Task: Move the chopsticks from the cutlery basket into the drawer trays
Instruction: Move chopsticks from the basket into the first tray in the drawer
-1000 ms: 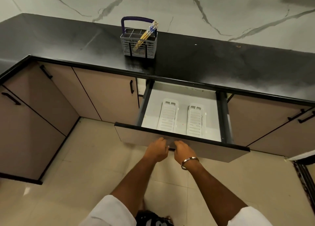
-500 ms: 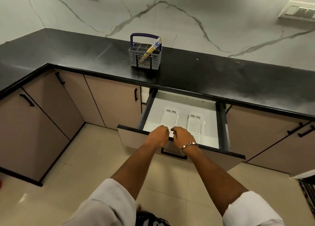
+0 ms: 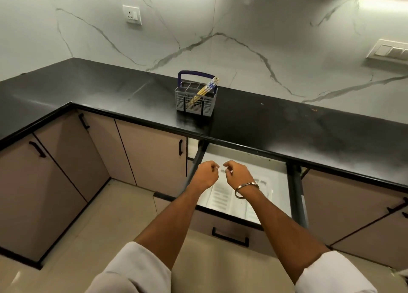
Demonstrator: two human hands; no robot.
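Observation:
A grey cutlery basket (image 3: 195,100) with a blue handle stands on the black countertop (image 3: 276,125). Several yellow chopsticks (image 3: 204,89) with blue-patterned tops lean in it. Below, the drawer (image 3: 229,228) is pulled out, with two white slotted trays (image 3: 220,197) lying on its floor, partly hidden by my arms. My left hand (image 3: 205,174) and right hand (image 3: 237,174) hover side by side above the open drawer, fingers loosely curled, holding nothing. A metal bangle sits on my right wrist.
Beige cabinet doors with black handles (image 3: 180,147) run under the L-shaped counter. A wall socket (image 3: 132,14) and a switch plate (image 3: 388,51) sit on the marble backsplash. Beige floor tiles (image 3: 88,237) lie below.
Both hands have let go of the drawer's front edge and risen above the open drawer. The view has tilted upward, showing more wall.

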